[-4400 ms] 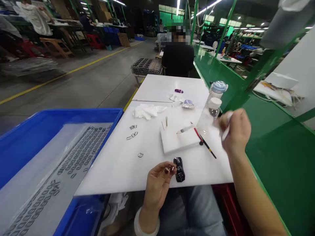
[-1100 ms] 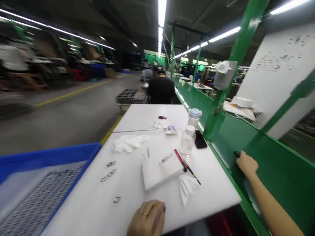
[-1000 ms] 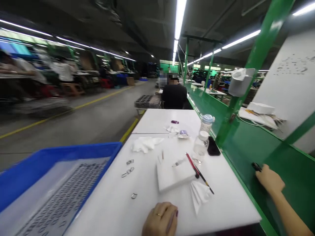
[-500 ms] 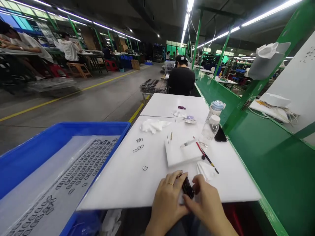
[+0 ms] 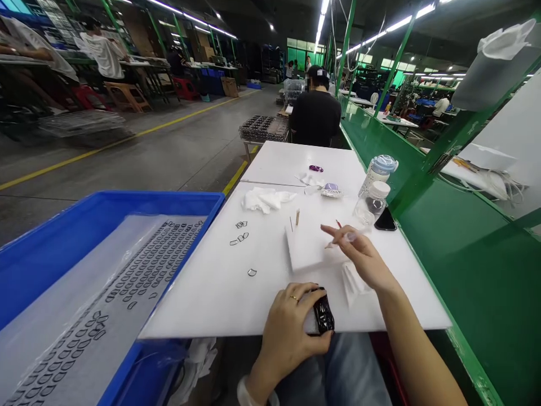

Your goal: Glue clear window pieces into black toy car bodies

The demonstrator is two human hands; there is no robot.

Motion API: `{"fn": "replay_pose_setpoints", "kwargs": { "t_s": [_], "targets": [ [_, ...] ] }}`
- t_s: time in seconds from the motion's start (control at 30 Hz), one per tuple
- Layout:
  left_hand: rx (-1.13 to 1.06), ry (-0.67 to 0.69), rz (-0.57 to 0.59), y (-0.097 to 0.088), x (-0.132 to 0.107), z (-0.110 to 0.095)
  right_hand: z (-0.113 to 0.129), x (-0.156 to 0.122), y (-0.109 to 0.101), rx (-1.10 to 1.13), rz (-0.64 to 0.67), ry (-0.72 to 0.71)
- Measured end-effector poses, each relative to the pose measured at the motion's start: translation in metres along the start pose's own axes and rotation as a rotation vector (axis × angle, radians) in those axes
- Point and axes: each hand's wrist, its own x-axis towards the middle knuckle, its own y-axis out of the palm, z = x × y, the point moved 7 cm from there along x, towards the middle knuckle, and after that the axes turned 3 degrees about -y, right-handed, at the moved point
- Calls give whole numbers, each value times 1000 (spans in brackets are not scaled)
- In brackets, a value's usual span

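My left hand (image 5: pixel 291 321) holds a glossy black car-shaped part (image 5: pixel 324 313) at the table's near edge, thumb at its lower end and fingers at its upper end. Above the white foam block (image 5: pixel 306 254), my right hand (image 5: pixel 359 251) has a clear syringe (image 5: pixel 350 237) between its fingers, with the index finger stretched out. The hand covers much of the syringe; its tip points left. Two thin sticks (image 5: pixel 297 217) stand up in the block's far edge. A folded white cloth (image 5: pixel 353 282) lies under the right wrist.
Small black-rimmed pieces (image 5: pixel 252 272) lie on the left of the white table (image 5: pixel 203 304). A blue bin (image 5: pixel 101 200) holds rows of similar pieces. Crumpled tissue (image 5: pixel 266 198), a purple part (image 5: pixel 316 168), bottles (image 5: pixel 372 203) and a phone (image 5: pixel 385 220) sit farther back. A person (image 5: pixel 316 113) sits ahead.
My right hand has left the black part and moved up and forward to the syringe, which has shifted from its place on the block. My left hand keeps hold of the part. The view has tilted down.
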Motion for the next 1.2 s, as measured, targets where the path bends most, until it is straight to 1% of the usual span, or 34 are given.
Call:
{"fn": "replay_pose_setpoints", "kwargs": {
  "t_s": [0.07, 0.1, 0.17, 0.23, 0.27, 0.37, 0.43, 0.47, 0.6, 0.73, 0.87, 1.03, 1.2],
  "targets": [
    [-17, -10, -28, -1, 0, -1, -2, -20, -1, 93, -87, -90],
    [-26, -17, -36, -2, 1, -1, -9, -30, 2, 119, -108, -84],
    [-41, -37, -46, -3, 2, -2, -27, -45, 13, 140, -81, 14],
    [-51, -62, -55, -4, 4, -1, -35, -53, 23, 225, -67, 69],
    [-52, -74, -58, -4, 4, -1, -32, -55, 26, 328, -76, 49],
    [-56, -91, -76, -5, 5, 0, -9, -58, 32, 686, -67, -102],
    [-60, -93, -90, -6, 6, 0, 2, -58, 38, 805, -25, -120],
    [-62, -94, -93, -6, 6, 0, 3, -58, 39, 828, -30, -112],
    [-62, -90, -95, -5, 6, -1, -5, -57, 41, 861, -103, -69],
    [-72, -93, -104, -7, 7, -2, -9, -56, 43, 869, -112, -65],
    [-80, -89, -99, -8, 7, -3, -9, -56, 43, 858, -106, -62],
    [-66, -82, -104, -9, 7, -3, -3, -56, 45, 807, -89, -109],
    [-66, -80, -104, -9, 7, -3, -2, -59, 46, 744, -101, -163]
  ]
}}
